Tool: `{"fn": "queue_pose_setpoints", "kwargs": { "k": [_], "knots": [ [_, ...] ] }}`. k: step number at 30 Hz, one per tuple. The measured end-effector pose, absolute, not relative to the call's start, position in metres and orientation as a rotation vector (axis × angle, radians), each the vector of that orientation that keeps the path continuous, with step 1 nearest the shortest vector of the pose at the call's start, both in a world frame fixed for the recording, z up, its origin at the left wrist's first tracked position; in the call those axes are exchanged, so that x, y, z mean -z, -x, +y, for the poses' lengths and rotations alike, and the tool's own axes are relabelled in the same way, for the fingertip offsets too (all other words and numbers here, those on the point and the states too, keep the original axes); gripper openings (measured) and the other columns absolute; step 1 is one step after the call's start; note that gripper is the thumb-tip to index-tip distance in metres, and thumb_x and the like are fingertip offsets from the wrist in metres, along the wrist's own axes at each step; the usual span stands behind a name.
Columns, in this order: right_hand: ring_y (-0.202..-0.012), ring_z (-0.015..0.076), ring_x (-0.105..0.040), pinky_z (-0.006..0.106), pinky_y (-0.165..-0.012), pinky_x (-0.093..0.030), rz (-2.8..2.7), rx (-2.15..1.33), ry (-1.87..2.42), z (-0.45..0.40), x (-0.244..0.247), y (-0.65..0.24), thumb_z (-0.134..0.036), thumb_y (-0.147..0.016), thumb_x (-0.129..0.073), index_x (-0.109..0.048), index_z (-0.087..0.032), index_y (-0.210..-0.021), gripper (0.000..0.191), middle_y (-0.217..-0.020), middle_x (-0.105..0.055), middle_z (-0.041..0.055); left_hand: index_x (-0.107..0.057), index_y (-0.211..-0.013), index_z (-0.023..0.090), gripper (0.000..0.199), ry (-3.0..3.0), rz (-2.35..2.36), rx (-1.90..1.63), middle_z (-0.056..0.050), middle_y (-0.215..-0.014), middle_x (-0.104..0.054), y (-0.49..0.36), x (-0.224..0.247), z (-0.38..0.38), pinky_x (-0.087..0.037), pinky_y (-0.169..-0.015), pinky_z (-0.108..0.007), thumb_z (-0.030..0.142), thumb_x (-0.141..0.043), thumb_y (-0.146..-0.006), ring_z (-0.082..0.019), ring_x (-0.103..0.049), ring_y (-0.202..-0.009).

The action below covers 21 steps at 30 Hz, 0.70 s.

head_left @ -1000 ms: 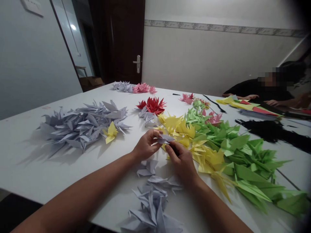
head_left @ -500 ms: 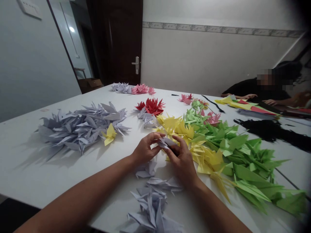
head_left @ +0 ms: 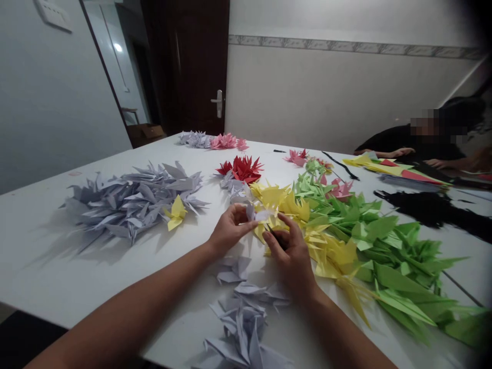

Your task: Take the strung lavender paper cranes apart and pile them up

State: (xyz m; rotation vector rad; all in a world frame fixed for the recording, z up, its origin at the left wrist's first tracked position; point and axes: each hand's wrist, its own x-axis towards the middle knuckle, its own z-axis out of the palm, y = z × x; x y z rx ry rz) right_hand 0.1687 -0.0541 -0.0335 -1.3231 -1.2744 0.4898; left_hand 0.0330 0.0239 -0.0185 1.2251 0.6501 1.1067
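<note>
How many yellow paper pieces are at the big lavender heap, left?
1: a yellow piece on the near side of the lavender heap, toward its right end. Others could be buried.

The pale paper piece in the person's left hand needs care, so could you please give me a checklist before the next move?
1. Left hand holding the pale paper piece: ok.
2. Right hand holding the dark object: ok.
3. Right fingers touching the paper: cannot tell.
4. Folds neat: cannot tell, blurred.
5. Large grey pile free of other colours: not ok, a yellow piece sits at its edge.
</note>
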Motion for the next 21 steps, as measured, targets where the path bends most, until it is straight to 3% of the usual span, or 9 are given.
{"fn": "queue_pose_setpoints", "kwargs": {
  "k": [4, 7, 11, 21],
  "knots": [
    [-0.070, 0.0165, -0.061, 0.028, -0.065, -0.048, -1.345, -0.443, 1.307, -0.053, 0.036, -0.170, -0.039, -0.081, -0.059, -0.059, -0.019, -0.110, 0.036, -0.081, -0.067, 0.0040, -0.048, -0.095, 0.020, 0.044, -0.848, 0.631, -0.945, 0.001, -0.080, -0.065, -0.031, 0.008, 0.024, -0.045, -0.062, -0.020, 0.025, -0.078, -0.064, -0.011, -0.065, -0.070],
    [-0.082, 0.0203, -0.064, 0.032, -0.074, -0.049, -1.451, -0.435, 1.305, -0.051, 0.036, -0.172, -0.037, -0.081, -0.059, -0.065, -0.019, -0.098, 0.026, -0.092, -0.070, 0.0065, -0.050, -0.092, 0.019, 0.034, -0.766, 0.527, -0.837, 0.000, -0.077, -0.065, -0.030, 0.003, 0.019, -0.048, -0.065, -0.021, 0.025, -0.074, -0.069, -0.011, -0.066, -0.070],
    [-0.084, 0.0215, -0.065, 0.034, -0.076, -0.050, -1.478, -0.425, 1.309, -0.051, 0.035, -0.172, -0.036, -0.082, -0.058, -0.065, -0.020, -0.099, 0.025, -0.093, -0.070, 0.0072, -0.052, -0.095, 0.018, 0.030, -0.779, 0.485, -0.810, -0.002, -0.081, -0.067, -0.031, 0.003, 0.015, -0.050, -0.068, -0.022, 0.022, -0.072, -0.072, -0.011, -0.066, -0.070],
    [-0.083, 0.0222, -0.066, 0.036, -0.076, -0.051, -1.463, -0.432, 1.328, -0.049, 0.040, -0.175, -0.037, -0.081, -0.059, -0.065, -0.019, -0.097, 0.025, -0.092, -0.071, 0.0079, -0.050, -0.102, 0.018, 0.052, -0.867, 0.506, -0.753, -0.002, -0.082, -0.066, -0.032, 0.009, 0.014, -0.051, -0.073, -0.027, 0.025, -0.081, -0.060, -0.013, -0.066, -0.071]
  ]
}}
